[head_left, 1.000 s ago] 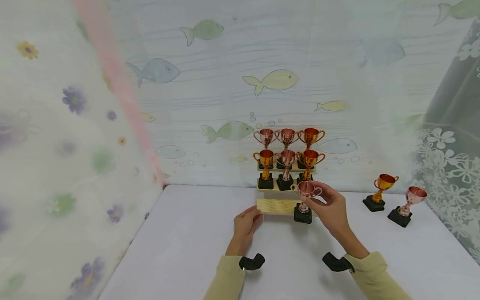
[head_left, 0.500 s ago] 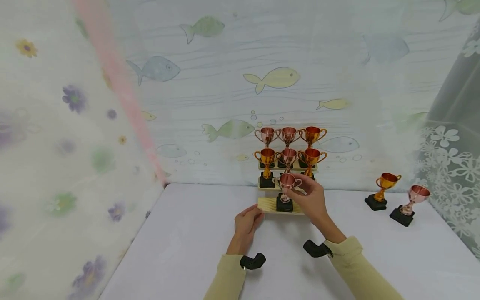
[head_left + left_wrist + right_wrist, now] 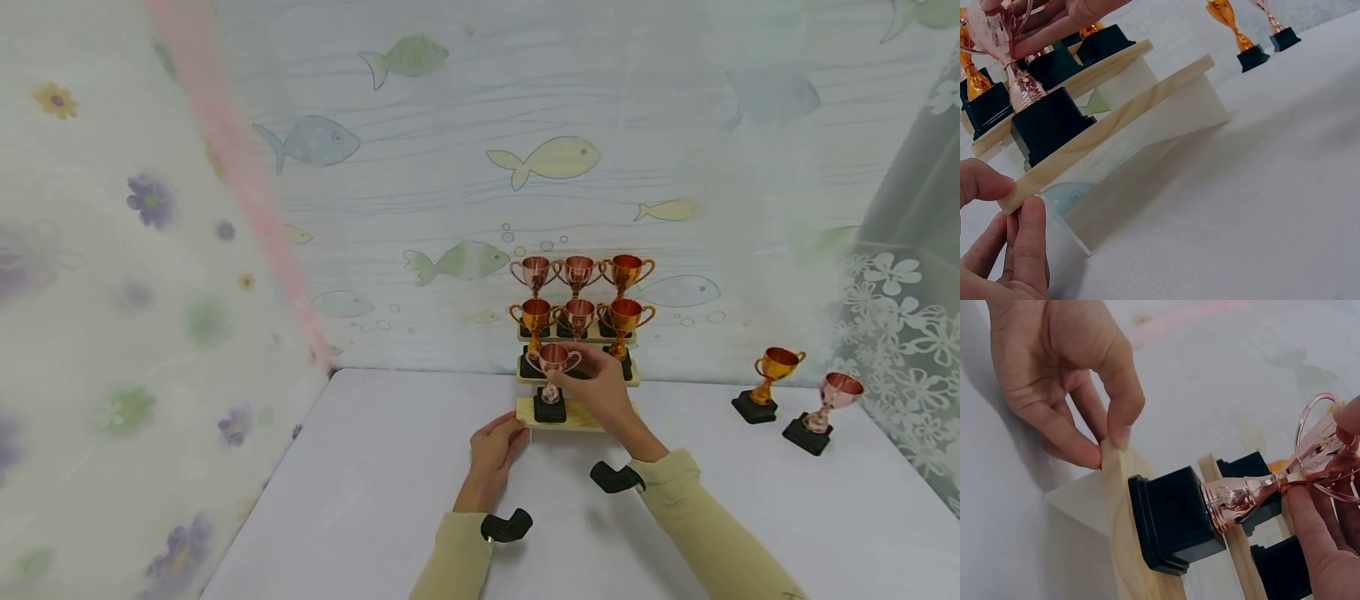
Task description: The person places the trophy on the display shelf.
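My right hand (image 3: pixel 602 390) grips a rose-gold trophy cup (image 3: pixel 552 358) by its bowl and stem. The cup's black square base (image 3: pixel 1175 519) is at the left part of the lowest wooden step of a tiered display stand (image 3: pixel 591 415); whether it bears fully on the wood I cannot tell. My left hand (image 3: pixel 491 452) pinches the left end of that same step, thumb on top and fingers beneath, as the left wrist view shows. Behind, two higher steps carry gold trophies (image 3: pixel 627 317) and rose-gold trophies (image 3: pixel 536 271), partly hidden by my right hand.
On the right of the white table (image 3: pixel 390 467) stand a gold trophy (image 3: pixel 768 379) and a rose-gold trophy (image 3: pixel 821 408), apart from the stand. A fish-patterned curtain (image 3: pixel 450 167) hangs right behind the stand.
My right hand has carried the rose-gold trophy cup leftward, from in front of the lowest step's right end to its left part. My left hand has kept its hold on the step.
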The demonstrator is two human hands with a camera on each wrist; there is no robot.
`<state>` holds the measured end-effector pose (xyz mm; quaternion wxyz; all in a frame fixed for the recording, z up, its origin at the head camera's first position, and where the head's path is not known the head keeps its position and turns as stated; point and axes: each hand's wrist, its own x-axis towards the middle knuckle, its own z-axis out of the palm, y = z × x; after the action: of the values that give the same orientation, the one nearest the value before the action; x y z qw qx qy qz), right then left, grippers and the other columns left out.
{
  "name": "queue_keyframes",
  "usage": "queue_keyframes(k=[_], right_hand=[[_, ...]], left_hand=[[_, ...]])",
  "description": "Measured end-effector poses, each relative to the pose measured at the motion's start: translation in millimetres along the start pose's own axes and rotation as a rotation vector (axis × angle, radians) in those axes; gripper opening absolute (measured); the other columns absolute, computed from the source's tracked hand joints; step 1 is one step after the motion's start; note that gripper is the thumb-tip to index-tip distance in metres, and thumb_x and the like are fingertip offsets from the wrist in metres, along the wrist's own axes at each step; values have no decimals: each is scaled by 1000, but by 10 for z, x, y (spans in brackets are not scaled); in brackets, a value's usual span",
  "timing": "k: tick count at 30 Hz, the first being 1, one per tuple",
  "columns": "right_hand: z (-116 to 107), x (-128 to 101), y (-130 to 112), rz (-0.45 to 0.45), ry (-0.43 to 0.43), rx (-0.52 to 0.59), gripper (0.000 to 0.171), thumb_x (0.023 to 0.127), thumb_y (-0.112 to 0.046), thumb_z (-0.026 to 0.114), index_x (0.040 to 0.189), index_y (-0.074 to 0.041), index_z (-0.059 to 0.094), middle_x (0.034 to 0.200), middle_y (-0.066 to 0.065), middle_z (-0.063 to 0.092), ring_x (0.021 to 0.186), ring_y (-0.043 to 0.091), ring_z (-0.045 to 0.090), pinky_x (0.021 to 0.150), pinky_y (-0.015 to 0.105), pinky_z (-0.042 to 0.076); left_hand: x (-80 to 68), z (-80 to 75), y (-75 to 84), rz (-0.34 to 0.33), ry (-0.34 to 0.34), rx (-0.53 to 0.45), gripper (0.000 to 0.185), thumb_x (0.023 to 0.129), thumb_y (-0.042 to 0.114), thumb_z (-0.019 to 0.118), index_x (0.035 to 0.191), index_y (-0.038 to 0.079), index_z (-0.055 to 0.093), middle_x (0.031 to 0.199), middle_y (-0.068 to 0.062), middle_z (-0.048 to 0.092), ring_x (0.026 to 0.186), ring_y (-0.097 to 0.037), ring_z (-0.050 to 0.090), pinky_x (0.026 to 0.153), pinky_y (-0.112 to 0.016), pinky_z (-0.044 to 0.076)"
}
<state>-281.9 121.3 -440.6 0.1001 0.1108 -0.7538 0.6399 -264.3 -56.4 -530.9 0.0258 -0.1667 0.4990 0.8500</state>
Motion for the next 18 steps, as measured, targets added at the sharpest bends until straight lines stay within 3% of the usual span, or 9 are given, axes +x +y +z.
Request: queue_keyframes(k=[5, 10, 18], right_hand=[[38, 57, -6, 1, -20, -14, 48, 88, -13, 80, 133, -5, 65, 117, 19, 66, 87, 10, 61, 70, 19, 50], [58, 116, 4, 6, -29, -21, 48, 89, -8, 77, 134, -1, 63, 114, 23, 66, 86, 17, 60, 65, 22, 49], [81, 98, 14, 22, -33, -7, 50, 90, -17, 79, 136, -7, 63, 120, 18, 68, 96, 12, 63, 74, 19, 52]], left_hand=[[9, 6, -11, 4, -7, -3, 40, 88, -4, 68, 126, -14, 62, 107, -16, 69, 86, -14, 67, 81, -26, 61], [6, 9, -13, 8, -14, -2, 41, 89, -4, 67, 128, -14, 61, 108, -16, 68, 87, -14, 66, 84, -27, 61], [3, -8, -27, 5, -9, 0, 40, 89, -4, 67, 128, -13, 61, 109, -16, 68, 87, -15, 66, 85, -27, 61]])
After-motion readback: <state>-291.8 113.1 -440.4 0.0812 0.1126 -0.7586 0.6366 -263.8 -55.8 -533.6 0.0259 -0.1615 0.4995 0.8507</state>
